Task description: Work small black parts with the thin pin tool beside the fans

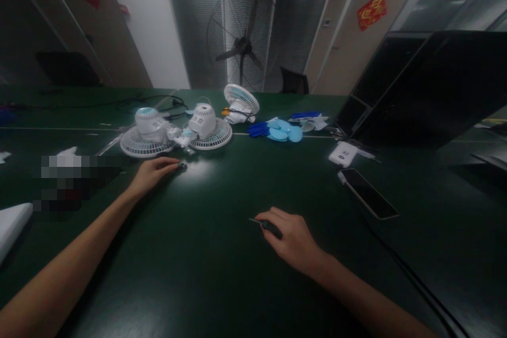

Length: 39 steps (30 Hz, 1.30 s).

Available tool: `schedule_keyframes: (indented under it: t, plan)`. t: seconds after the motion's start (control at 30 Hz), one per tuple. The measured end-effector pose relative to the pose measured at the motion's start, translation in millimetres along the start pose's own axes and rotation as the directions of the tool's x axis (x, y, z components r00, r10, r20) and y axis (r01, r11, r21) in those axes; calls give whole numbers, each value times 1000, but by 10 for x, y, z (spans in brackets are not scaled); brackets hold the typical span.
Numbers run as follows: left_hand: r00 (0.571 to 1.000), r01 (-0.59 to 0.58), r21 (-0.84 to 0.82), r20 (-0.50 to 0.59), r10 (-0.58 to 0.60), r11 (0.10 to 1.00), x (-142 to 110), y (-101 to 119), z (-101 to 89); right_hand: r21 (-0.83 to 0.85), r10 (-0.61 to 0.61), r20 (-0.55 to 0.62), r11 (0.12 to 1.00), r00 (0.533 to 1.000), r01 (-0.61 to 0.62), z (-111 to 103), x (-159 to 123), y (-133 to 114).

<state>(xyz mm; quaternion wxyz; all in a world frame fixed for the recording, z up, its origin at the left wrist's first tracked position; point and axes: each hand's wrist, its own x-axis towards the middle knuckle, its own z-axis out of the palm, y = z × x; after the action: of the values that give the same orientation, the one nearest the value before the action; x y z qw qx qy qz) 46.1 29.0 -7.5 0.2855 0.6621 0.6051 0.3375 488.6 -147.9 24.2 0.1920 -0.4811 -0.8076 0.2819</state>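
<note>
My right hand (293,235) is closed around a small screwdriver (271,228) with a dark handle, its thin metal shaft pointing left over the table. Farther forward on the left, my left hand (154,173) has its thumb and fingertips together at some tiny shiny pieces (182,166), too small to name. Just beyond that hand, a white fan head (149,129) lies on its grille, beside a second fan head (204,124). A third white fan (241,103) is tilted behind them with a dark cord around it.
Blue fan blades (283,131) lie past the middle of the green table (222,274). On the right are a phone (370,194), a white box-like device (343,153), black cables and a large dark monitor (431,90). A big standing fan (242,45) is behind the table.
</note>
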Motion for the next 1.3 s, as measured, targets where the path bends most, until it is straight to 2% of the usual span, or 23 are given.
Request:
schedule_keyframes:
  t: [0.17,0.33,0.43,0.5,0.67,0.77,0.9,1.0,1.13,1.3]
  plan:
    - [1000,12,-8,16,-12,1000,-24,75,-4,3,-4,-3,1000,1000,4,26,-3,41]
    - [1000,-4,41,11,4,999,-8,25,5,-8,-11,-9,1000,1000,10,37,-2,52]
    - [995,-98,70,-2,98,993,-22,20,38,-22,-10,-11,1000,1000,9,29,3,34]
    - [982,-183,149,-14,187,972,-54,58,80,-21,-10,-8,1000,1000,10,24,2,30]
    - [934,-341,374,28,357,863,-144,190,199,8,-16,-7,1000,1000,16,36,-7,54]
    - [953,-287,369,18,302,884,-145,207,217,-5,-31,-28,1000,999,31,44,-5,59]
    - [996,-86,189,10,86,978,-75,146,186,1,-7,0,1000,1000,7,29,3,33]
    - [999,-15,93,35,11,996,-24,115,198,7,8,13,1000,1000,-8,15,5,20]
    - [1000,8,32,26,-9,999,-37,176,271,5,-6,3,1000,1000,6,14,4,29]
    - [998,-69,147,-4,70,987,-142,366,348,-11,-26,-19,1000,999,26,53,1,77]
